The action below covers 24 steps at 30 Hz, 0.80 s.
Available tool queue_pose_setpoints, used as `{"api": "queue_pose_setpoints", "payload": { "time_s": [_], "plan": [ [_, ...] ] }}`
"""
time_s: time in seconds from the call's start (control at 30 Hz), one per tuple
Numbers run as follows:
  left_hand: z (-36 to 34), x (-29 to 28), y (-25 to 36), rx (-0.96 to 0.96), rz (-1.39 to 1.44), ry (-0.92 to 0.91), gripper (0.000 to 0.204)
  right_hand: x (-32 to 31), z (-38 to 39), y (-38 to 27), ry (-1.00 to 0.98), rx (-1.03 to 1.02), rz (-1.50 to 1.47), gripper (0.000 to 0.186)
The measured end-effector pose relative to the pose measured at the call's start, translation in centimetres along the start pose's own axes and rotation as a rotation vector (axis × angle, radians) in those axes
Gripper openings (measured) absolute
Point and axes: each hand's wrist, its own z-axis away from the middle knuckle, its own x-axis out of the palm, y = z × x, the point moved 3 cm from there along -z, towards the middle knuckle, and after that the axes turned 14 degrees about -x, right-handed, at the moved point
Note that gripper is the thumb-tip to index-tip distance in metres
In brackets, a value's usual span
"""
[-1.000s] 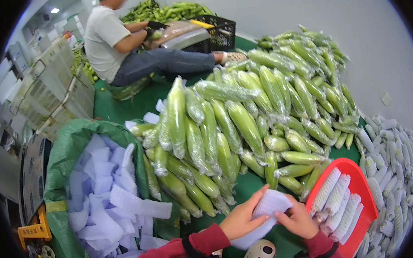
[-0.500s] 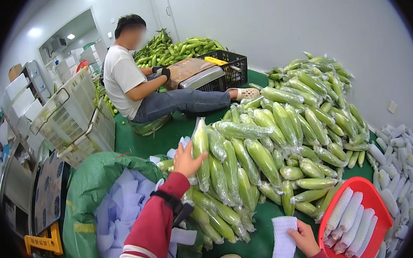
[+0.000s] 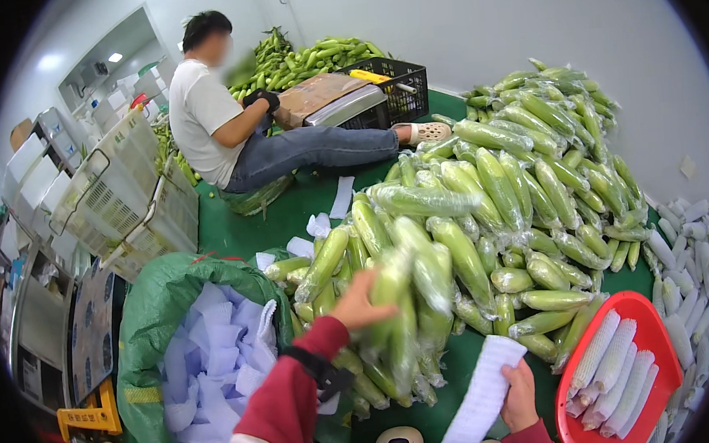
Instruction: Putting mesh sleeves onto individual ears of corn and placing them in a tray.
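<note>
- Left hand (image 3: 360,301) shifted right, at blurred wrapped corn (image 3: 397,280); can't tell if gripping.
- Right hand (image 3: 519,396) pinches soft-looking foam sleeve (image 3: 479,394).
- Corn probably firm, slick; grab mid-length.

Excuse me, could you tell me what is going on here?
The person's right hand holds a white foam sleeve, while the left hand is at a blurred green ear of corn beside the plastic-wrapped pile; the blur hides its grip. At right, a red basin holds ears in white netting. At left stands a green sack of foam pieces. Behind, a co-worker sits.
</note>
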Motion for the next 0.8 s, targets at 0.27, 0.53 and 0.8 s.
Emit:
{"api": "queue_pose_setpoints", "payload": {
  "time_s": [0.27,0.53,0.8],
  "plan": [
    [4.9,14.8,6.2,0.349,-0.931,-0.208,0.072,-2.7,1.8,-3.0,0.022,-0.094,0.073,0.037],
    [6.4,12.9,7.2,0.307,-0.559,-0.319,0.051,-7.2,4.6,-8.0,-0.077,-0.223,0.327,0.041],
    [16.6,12.6,11.3,0.155,0.24,-0.293,0.029,0.6,4.1,-2.3,-0.697,-0.031,0.494,0.059]
  ]
}}
